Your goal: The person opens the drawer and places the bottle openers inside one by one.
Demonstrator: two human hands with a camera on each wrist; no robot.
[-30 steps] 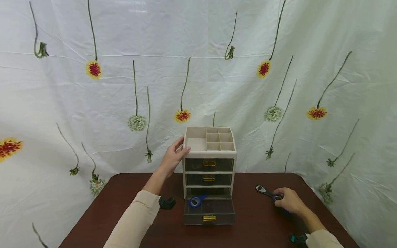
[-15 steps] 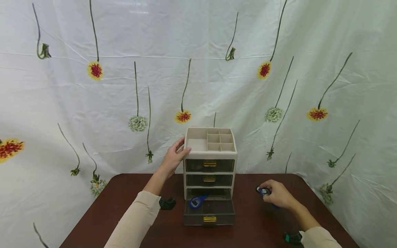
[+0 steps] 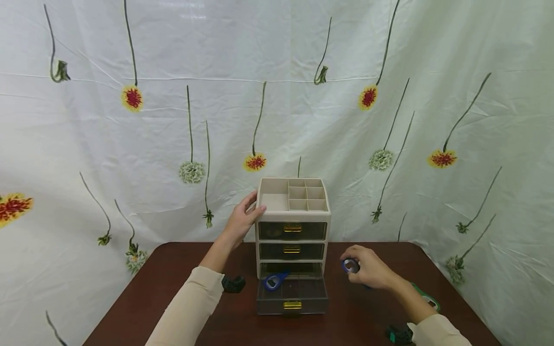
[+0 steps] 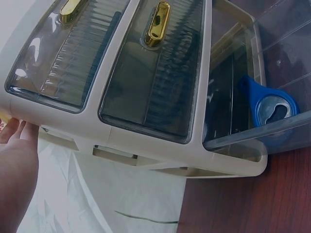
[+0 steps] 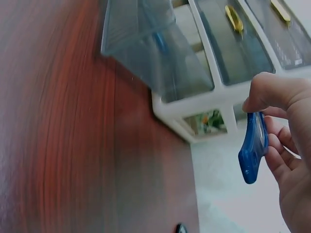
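A cream desktop drawer organizer (image 3: 294, 217) stands on the table with its bottom drawer (image 3: 303, 305) pulled out. My left hand (image 3: 241, 218) rests against the organizer's upper left side, thumb on the top edge. Inside the drawer lies a blue bottle opener (image 4: 274, 107) with a metal insert. Right of the organizer, my right hand (image 3: 368, 269) pinches a second blue bottle opener (image 5: 253, 148) between thumb and fingers, held above the table. The two upper drawers are closed and have gold handles (image 4: 158, 22).
A green bottle opener (image 3: 429, 302) lies on the dark red table (image 3: 372, 317), partly behind the right forearm. The tip of a black item (image 5: 181, 228) shows at the lower edge of the right wrist view. A flower-printed cloth (image 3: 277, 120) hangs behind the table.
My right hand has lifted the second blue bottle opener and carried it left toward the organizer, uncovering the green bottle opener. The left hand stays where it was.
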